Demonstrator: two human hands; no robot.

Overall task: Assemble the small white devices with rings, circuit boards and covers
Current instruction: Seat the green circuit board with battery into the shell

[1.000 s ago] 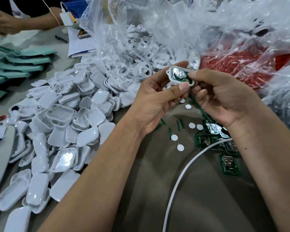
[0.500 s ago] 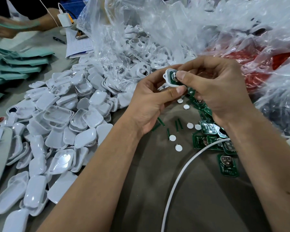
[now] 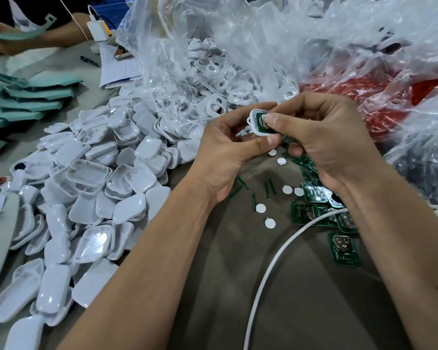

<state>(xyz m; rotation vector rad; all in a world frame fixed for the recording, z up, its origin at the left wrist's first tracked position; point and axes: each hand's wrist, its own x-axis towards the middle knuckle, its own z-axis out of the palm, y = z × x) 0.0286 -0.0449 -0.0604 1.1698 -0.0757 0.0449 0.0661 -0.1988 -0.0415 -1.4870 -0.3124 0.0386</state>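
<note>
Right thumb hides most of the circuit board in the white shell; bagged parts blurred behind plastic.

Teal envelopes, pen, papers at far left; white cable in front.

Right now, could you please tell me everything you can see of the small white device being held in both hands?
The small white device is a rounded white shell of what looks like glossy plastic, with a small loop at its left end. A green circuit board with a round metal part sits inside it. It is held tilted above the brown cloth, open side toward the camera. The left hand grips it from the left; the right hand presses a fingertip onto the board.
</note>
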